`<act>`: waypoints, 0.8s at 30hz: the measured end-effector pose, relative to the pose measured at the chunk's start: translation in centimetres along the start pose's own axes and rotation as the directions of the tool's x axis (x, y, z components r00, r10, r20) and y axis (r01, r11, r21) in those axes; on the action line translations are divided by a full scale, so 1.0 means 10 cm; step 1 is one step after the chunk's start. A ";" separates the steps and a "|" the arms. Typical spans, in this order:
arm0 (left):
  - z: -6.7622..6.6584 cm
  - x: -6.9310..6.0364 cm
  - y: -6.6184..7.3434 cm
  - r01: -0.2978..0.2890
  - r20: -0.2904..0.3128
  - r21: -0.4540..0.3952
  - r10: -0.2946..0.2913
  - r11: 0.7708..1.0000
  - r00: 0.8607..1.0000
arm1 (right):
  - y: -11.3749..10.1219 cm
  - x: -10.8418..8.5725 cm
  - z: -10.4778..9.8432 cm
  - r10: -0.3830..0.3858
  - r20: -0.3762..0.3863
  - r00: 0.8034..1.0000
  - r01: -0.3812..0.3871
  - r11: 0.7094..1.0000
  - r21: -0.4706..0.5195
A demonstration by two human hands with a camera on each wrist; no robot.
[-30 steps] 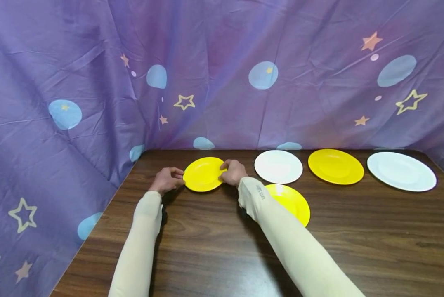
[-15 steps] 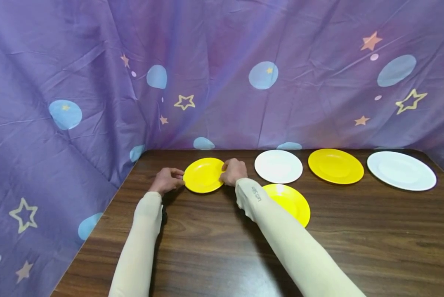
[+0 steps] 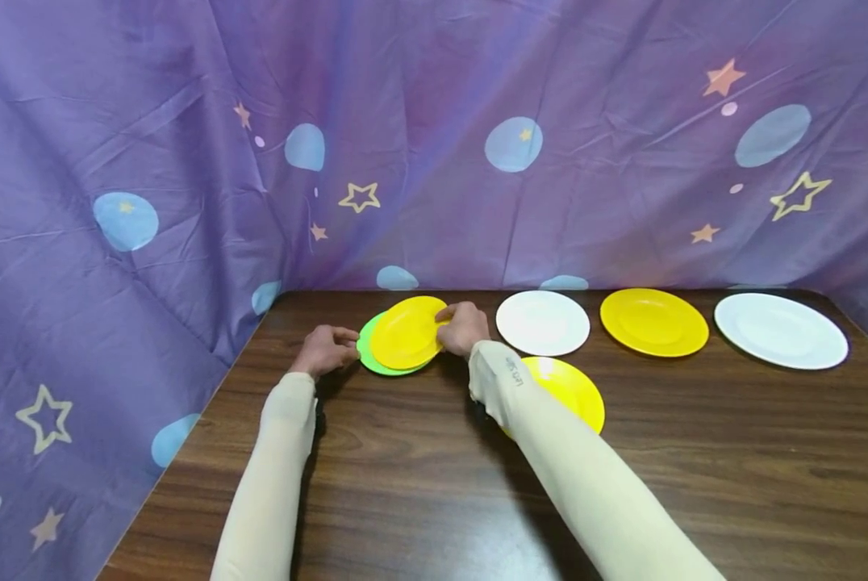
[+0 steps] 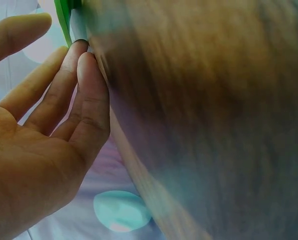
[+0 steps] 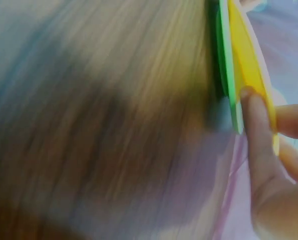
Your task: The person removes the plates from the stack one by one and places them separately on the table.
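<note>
My right hand (image 3: 465,329) pinches the right rim of a yellow plate (image 3: 406,332), its thumb under the rim in the right wrist view, where the yellow plate (image 5: 243,55) is tilted up off a green plate (image 5: 227,55). That green plate (image 3: 365,345) shows on the left and along the bottom from beneath the yellow one. At its left edge is my left hand (image 3: 325,351). In the left wrist view the left hand (image 4: 43,150) has its fingers extended, tips at the green plate's edge (image 4: 63,20), thumb apart from it.
Right of the hands, a white plate (image 3: 543,323), a yellow plate (image 3: 654,323) and a larger white plate (image 3: 781,331) line the back of the wooden table (image 3: 405,468). Another yellow plate (image 3: 575,395) lies nearer, partly behind the right sleeve. A purple curtain (image 3: 434,145) hangs behind.
The yellow plate has been lifted and shifted right by my right hand, uncovering the green plate below it. My left hand has stayed nearly in place.
</note>
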State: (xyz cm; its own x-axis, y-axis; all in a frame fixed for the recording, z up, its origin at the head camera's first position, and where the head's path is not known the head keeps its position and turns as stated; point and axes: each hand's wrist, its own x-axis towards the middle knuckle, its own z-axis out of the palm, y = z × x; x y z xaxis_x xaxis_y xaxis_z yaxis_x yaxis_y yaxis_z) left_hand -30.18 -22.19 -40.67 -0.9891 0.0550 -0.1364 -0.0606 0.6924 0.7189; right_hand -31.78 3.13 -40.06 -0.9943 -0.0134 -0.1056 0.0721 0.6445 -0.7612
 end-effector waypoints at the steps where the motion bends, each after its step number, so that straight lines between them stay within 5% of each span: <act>1: 0.00 0.00 0.00 -0.002 0.001 -0.002 0.002 1.000 1.000 | 0.01 0.00 -0.01 0.012 0.002 1.000 -0.012 0.999 0.033; 8: 0.00 -0.02 -0.03 -0.005 0.003 -0.031 0.005 1.000 1.000 | 0.06 0.00 -0.09 0.006 0.001 1.000 -0.006 0.988 0.157; 16: 0.00 -0.01 -0.01 -0.008 0.000 -0.024 0.008 1.000 1.000 | 0.07 -0.06 -0.26 0.004 0.021 1.000 -0.012 0.921 0.390; 24: -0.01 -0.02 -0.02 -0.017 0.006 -0.031 0.017 0.999 1.000 | 0.19 -0.05 -0.56 -0.011 0.116 0.993 -0.036 0.918 0.396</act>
State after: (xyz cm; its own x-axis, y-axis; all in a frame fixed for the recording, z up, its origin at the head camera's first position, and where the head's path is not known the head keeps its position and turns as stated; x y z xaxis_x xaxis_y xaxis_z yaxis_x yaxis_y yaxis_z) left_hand -30.00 -22.40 -40.67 -0.9891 0.0713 -0.1287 -0.0483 0.6691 0.7416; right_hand -31.56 8.68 -37.88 -0.9793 -0.1093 -0.1705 0.1327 0.2893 -0.9480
